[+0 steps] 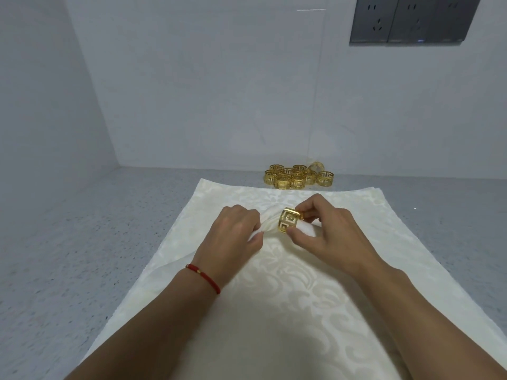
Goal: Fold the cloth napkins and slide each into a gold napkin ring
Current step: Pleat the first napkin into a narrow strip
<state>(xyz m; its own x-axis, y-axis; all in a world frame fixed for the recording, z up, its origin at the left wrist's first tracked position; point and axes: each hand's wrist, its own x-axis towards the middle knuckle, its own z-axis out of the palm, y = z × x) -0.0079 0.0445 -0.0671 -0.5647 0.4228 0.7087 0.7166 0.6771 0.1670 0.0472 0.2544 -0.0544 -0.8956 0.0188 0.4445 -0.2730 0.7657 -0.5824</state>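
Note:
A gathered cream napkin [270,223] runs through a gold cut-out napkin ring [289,223], a short white end poking out on the ring's right. My left hand [236,231] grips the bunched cloth just left of the ring. My right hand [326,229] pinches the ring between thumb and fingers. Both hands work above a stack of flat cream patterned napkins [288,297] spread on the counter. Several more gold rings [297,177] sit in a cluster behind the stack, near the wall.
The grey speckled counter [82,242] meets white walls at the back and left. Dark wall sockets [411,20] are mounted at the upper right. A red cord bracelet [204,278] is on my left wrist.

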